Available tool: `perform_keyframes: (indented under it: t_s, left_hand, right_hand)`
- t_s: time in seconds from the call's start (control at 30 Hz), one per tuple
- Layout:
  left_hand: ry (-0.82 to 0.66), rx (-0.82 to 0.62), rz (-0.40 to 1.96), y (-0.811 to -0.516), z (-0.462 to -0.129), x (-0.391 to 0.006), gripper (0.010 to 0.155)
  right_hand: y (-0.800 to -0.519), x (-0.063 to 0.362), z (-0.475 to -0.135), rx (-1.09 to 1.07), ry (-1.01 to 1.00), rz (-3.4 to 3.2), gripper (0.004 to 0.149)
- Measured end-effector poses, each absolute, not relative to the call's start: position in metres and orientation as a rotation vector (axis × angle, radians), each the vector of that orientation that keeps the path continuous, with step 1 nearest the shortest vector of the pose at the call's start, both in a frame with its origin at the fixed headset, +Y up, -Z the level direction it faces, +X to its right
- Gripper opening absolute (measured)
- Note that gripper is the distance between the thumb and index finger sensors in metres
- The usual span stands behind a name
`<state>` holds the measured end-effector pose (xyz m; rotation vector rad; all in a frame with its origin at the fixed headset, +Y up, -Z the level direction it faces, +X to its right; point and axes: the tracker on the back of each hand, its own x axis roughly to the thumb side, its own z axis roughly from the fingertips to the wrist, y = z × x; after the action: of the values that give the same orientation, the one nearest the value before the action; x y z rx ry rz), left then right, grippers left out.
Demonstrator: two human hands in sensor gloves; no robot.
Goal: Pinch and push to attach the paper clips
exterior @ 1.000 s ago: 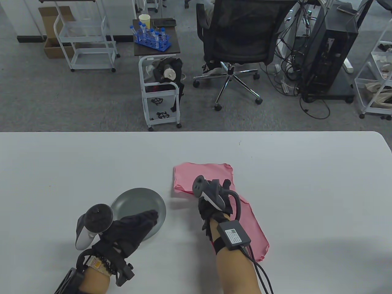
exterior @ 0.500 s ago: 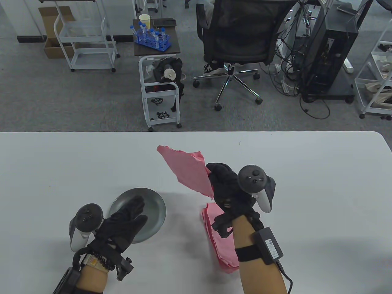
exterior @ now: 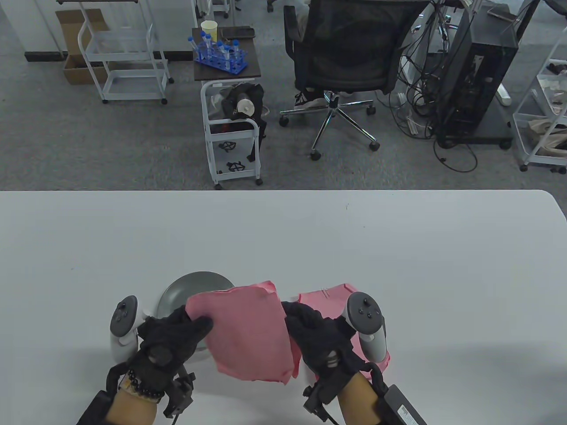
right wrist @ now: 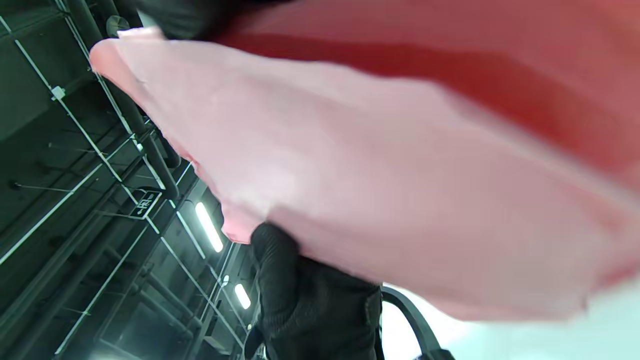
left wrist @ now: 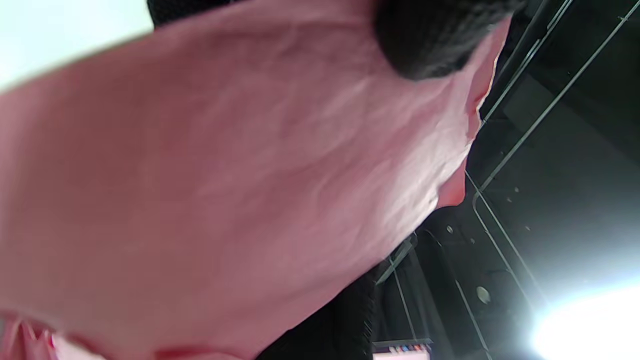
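Pink sheet point(exterior: 248, 336) between both raised hands

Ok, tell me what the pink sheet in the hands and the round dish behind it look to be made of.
Pink sheet: thin paper or tissue-like material, matte; it sags between the left hand and right hand, with faint creases and uneven edges. Could be non-woven fabric.
Round dish: grey with a soft sheen on its rim, suggesting metal or glazed ceramic; the pictures cannot settle which.
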<state>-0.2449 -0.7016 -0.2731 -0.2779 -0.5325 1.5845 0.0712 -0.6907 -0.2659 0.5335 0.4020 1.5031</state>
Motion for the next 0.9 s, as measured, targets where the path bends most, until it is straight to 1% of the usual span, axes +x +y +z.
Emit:
perform_keyframes:
  t_s: [0.03,0.07,0.1,0.13,0.17,0.2,0.23,0.27,0.3,0.33,0.4,0.5,0.57,0.6,0.67,0.77,0.83,0.87,0.9]
  left_hand:
    - [-0.493,-0.222,1.533,-0.701,-0.27,-0.246,0.044]
    - [-0.488,-0.188,1.476,-0.701,-0.267,-0.246,0.044]
    - [-0.495,-0.167,1.429,-0.7,-0.265,-0.245,0.045]
    - [-0.511,-0.152,1.368,-0.7,-0.261,-0.244,0.045]
    - [-0.542,-0.157,1.323,-0.701,-0.257,-0.241,0.046]
    - [-0.563,-0.175,1.291,-0.702,-0.253,-0.239,0.048]
    - [-0.587,-0.219,1.243,-0.705,-0.25,-0.237,0.05]
    - [-0.599,-0.251,1.216,-0.708,-0.247,-0.235,0.054]
    - [-0.607,-0.281,1.176,-0.713,-0.245,-0.234,0.057]
    - [-0.606,-0.276,1.144,-0.719,-0.243,-0.234,0.057]
    - [-0.574,-0.252,1.131,-0.728,-0.243,-0.236,0.051]
    - [-0.548,-0.294,1.145,-0.738,-0.245,-0.237,0.047]
    - [-0.531,-0.281,1.13,-0.742,-0.244,-0.236,0.047]
    - [-0.537,-0.263,1.137,-0.74,-0.243,-0.236,0.046]
    - [-0.601,-0.217,1.201,-0.727,-0.239,-0.234,0.046]
    - [-0.648,-0.085,1.242,-0.706,-0.233,-0.234,0.045]
    - [-0.655,-0.016,1.218,-0.7,-0.232,-0.235,0.045]
    - [-0.651,-0.008,1.201,-0.701,-0.232,-0.236,0.045]
    - [-0.631,-0.034,1.171,-0.707,-0.235,-0.236,0.045]
  right_hand:
    - [-0.697,0.071,-0.26,0.537,0.476,1.444,0.075]
    - [-0.699,0.071,-0.254,0.534,0.54,1.427,0.086]
    - [-0.7,0.072,-0.25,0.55,0.556,1.442,0.09]
    - [-0.699,0.073,-0.245,0.555,0.526,1.535,0.089]
    - [-0.697,0.076,-0.24,0.499,0.428,1.683,0.083]
    - [-0.696,0.077,-0.236,0.446,0.33,1.78,0.073]
    - [-0.696,0.078,-0.23,0.379,0.156,1.904,0.059]
    - [-0.698,0.077,-0.227,0.356,0.072,1.973,0.049]
    - [-0.701,0.076,-0.225,0.383,0.041,2.014,0.044]
    - [-0.705,0.074,-0.223,0.398,0.058,2.031,0.042]
    - [-0.709,0.072,-0.223,0.4,0.061,2.024,0.042]
    - [-0.718,0.07,-0.225,0.398,0.058,2.104,0.042]
    - [-0.724,0.07,-0.226,0.406,0.085,2.099,0.042]
    - [-0.723,0.072,-0.226,0.397,0.099,2.056,0.042]
    - [-0.714,0.075,-0.223,0.415,0.086,1.944,0.043]
    - [-0.7,0.079,-0.221,0.451,0.004,1.89,0.049]
    - [-0.7,0.08,-0.223,0.443,0.019,1.932,0.05]
    - [-0.704,0.079,-0.224,0.442,0.023,1.943,0.047]
    - [-0.71,0.078,-0.226,0.416,0.025,1.958,0.044]
